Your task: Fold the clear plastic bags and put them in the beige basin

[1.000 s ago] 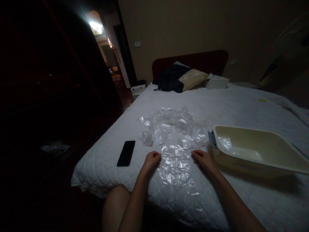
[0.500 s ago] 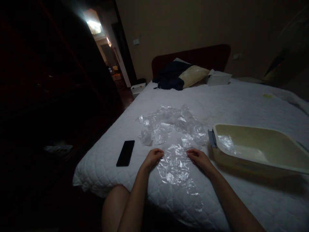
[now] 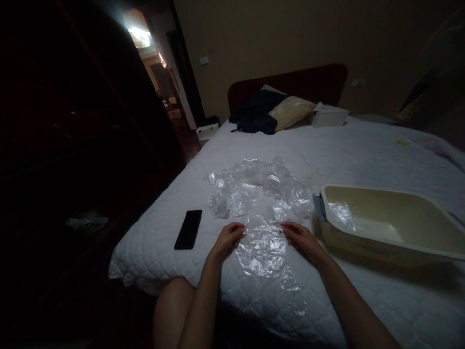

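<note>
A clear plastic bag lies crinkled over the white quilted bedspread near the bed's front edge. My left hand pinches its left side between thumb and fingers. On the opposite side, my right hand grips the bag's edge the same way, so the film stretches between both hands. Just beyond them spreads a loose heap of more clear plastic bags. To the right of my right hand stands a cream plastic bin with a grey latch; a piece of clear plastic rests inside it.
A black phone lies on the bed left of my left hand. Toward the headboard are dark clothing, a beige pillow and a white box. Past the bed's left edge it is dark, with a lit doorway behind.
Both hands stay almost in place at the bag's sides. The film between them shows slightly different creases and looks a little more drawn out.
</note>
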A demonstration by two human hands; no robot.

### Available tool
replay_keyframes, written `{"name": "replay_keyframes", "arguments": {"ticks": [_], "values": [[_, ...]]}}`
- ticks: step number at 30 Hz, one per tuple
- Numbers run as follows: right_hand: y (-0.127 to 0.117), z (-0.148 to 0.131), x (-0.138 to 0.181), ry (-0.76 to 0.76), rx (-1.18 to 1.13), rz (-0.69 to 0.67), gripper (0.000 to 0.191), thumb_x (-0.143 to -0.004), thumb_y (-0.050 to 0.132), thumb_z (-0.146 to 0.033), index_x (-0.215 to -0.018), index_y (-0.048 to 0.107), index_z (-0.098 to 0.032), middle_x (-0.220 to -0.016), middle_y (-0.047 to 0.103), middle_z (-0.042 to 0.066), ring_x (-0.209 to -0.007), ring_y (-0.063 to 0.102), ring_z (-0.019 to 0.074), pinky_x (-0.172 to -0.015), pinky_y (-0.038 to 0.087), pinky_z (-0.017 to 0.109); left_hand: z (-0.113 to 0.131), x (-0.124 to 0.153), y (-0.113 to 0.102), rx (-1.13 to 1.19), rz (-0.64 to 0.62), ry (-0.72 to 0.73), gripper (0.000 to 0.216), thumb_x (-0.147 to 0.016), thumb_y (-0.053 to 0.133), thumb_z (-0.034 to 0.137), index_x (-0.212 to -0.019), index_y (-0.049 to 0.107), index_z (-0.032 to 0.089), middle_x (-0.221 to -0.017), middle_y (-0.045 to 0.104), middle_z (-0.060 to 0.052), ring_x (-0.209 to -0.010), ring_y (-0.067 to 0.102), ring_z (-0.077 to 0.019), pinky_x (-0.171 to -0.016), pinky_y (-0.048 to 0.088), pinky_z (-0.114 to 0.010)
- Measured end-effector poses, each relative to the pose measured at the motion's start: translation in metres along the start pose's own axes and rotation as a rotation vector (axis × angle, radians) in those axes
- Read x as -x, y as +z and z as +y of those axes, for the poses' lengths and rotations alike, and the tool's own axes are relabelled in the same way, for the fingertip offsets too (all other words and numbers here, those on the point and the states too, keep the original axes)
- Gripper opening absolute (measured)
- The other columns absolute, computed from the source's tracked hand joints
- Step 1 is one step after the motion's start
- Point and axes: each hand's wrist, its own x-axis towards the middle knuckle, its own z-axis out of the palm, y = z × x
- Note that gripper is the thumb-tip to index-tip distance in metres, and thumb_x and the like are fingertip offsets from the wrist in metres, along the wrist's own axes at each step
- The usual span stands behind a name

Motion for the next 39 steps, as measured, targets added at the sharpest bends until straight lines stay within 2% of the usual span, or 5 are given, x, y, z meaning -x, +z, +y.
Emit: {"name": "replay_keyframes", "arguments": {"ticks": [26, 31, 34, 37, 39], "values": [[0.002, 0.003, 0.0, -0.075, 0.138, 0.066, 0.019, -0.061, 0.059, -0.032, -0.072, 0.062, -0.017, -0.046, 0.051, -0.004, -0.038, 0.04, 0.0075, -0.037, 0.023, 0.019, -0.009, -0.001, -0.007, 0.009, -0.06, 0.05, 0.023, -0.063, 0.048, 0.016, -0.078, 0.065, 0.011, -0.037, 0.041, 0.006, -0.034, 0.032, -0.0044, -0.038, 0.016, -0.018], [0.001, 0.009, -0.004, -0.108, 0.109, 0.09, 0.019, -0.06, 0.06, -0.032, -0.071, 0.062, -0.016, -0.079, 0.065, 0.004, -0.047, 0.049, 0.0088, -0.04, 0.032, 0.02, -0.007, 0.0, -0.005, -0.008, -0.006, 0.05, 0.029, -0.062, 0.045, 0.015, -0.085, 0.062, 0.013, -0.038, 0.039, 0.007, -0.033, 0.032, -0.0053, -0.037, 0.018, -0.018], [0.001, 0.01, -0.001, -0.178, 0.122, 0.141, 0.018, -0.061, 0.058, -0.029, -0.073, 0.062, -0.016, -0.095, 0.063, 0.006, -0.048, 0.05, 0.0087, -0.046, 0.038, 0.023, -0.003, 0.008, -0.001, -0.069, 0.166, 0.192, 0.026, -0.062, 0.045, 0.013, -0.083, 0.06, 0.016, -0.053, 0.049, 0.004, -0.039, 0.038, -0.0064, -0.039, 0.026, -0.018], [0.005, 0.004, 0.01, -0.301, 0.227, 0.303, 0.017, -0.064, 0.055, -0.024, -0.078, 0.063, -0.017, -0.08, 0.064, 0.003, -0.052, 0.051, 0.0109, -0.051, 0.04, 0.024, 0.005, 0.023, 0.008, -0.244, 0.375, 0.455, 0.019, -0.064, 0.045, 0.012, -0.075, 0.06, 0.017, -0.077, 0.057, -0.002, -0.066, 0.052, -0.012, -0.06, 0.04, -0.022], [0.014, -0.005, 0.018, -0.343, 0.234, 0.338, 0.015, -0.065, 0.055, -0.021, -0.077, 0.063, -0.019, -0.077, 0.063, 0.002, -0.058, 0.053, 0.0123, -0.055, 0.041, 0.024, 0.012, 0.033, 0.018, -0.375, 0.284, 0.537, 0.02, -0.066, 0.046, 0.012, -0.076, 0.062, 0.018, -0.083, 0.058, -0.004, -0.082, 0.053, -0.0161, -0.076, 0.04, -0.028]]}}
